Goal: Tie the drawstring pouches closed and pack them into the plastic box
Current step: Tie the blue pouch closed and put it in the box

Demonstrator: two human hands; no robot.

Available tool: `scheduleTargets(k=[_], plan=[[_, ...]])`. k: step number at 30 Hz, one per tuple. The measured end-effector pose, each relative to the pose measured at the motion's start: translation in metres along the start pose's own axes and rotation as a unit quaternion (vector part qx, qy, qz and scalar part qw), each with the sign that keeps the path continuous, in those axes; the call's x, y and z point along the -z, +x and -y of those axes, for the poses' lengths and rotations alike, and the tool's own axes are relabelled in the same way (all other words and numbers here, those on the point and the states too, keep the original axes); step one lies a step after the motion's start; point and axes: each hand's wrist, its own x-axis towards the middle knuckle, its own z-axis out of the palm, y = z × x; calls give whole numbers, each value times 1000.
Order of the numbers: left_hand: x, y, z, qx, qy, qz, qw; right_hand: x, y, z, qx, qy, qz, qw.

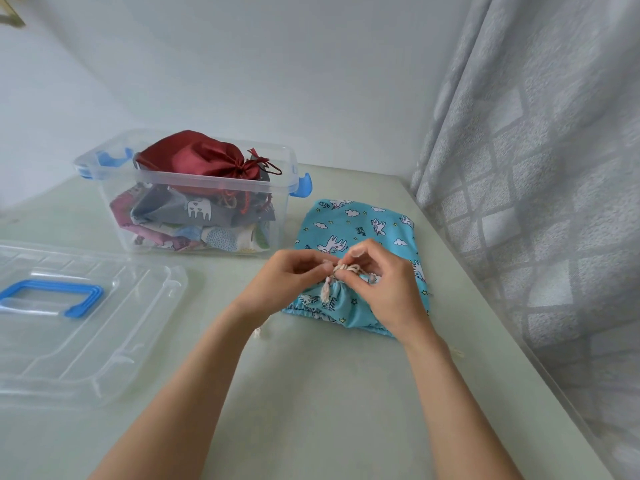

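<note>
A turquoise pouch printed with white unicorns and clouds lies flat on the table, its gathered mouth toward me. Its cream drawstring is bunched at the mouth, with a frayed tassel hanging down. My left hand pinches the cord from the left. My right hand pinches it from the right, fingers curled over the gathers. Left of the pouch stands a clear plastic box with blue latches. It holds several pouches, and a tied dark red satin pouch sits on top.
The box's clear lid with a blue handle lies flat at the left of the pale green table. A grey patterned curtain hangs along the table's right edge. A white wall stands behind the box.
</note>
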Motion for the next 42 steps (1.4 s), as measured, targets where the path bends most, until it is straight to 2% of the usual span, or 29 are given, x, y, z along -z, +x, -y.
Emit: scheduleTargets(k=[6, 10, 13, 16, 18, 20, 22, 25, 28, 33, 38, 40, 42], plan=[[5, 1, 2, 19, -57, -11, 998, 2, 0, 1, -18, 40, 6, 999], [6, 2, 3, 17, -55, -15, 998, 7, 0, -2, -68, 108, 13, 992], [5, 2, 4, 8, -39, -25, 999, 7, 0, -7, -83, 102, 13, 991], [6, 3, 2, -33, 33, -54, 997, 11, 2, -12, -66, 28, 10, 997], [8, 3, 0, -80, 130, -65, 986, 15, 3, -16, -52, -4, 19, 998], [10, 2, 1, -137, 287, -76, 945, 16, 2, -17, -51, -24, 47, 997], [9, 3, 3, -172, 394, -89, 898, 17, 3, -19, -55, -34, 66, 996], [7, 3, 5, -196, 417, -119, 879, 20, 2, -18, -56, -34, 87, 994], [8, 4, 7, -199, 400, -146, 883, 23, 0, -17, -59, -35, 102, 992], [6, 3, 10, -195, 393, -140, 888, 29, -2, -18, -72, -38, 129, 988], [5, 2, -2, -128, 303, -53, 943, 43, -2, -2, -125, 61, 110, 984], [1, 0, -8, -112, 279, -58, 952, 45, -2, 14, -135, 87, 160, 974], [-3, -2, -15, -92, 240, -58, 965, 36, -2, 25, -147, 9, 212, 966]])
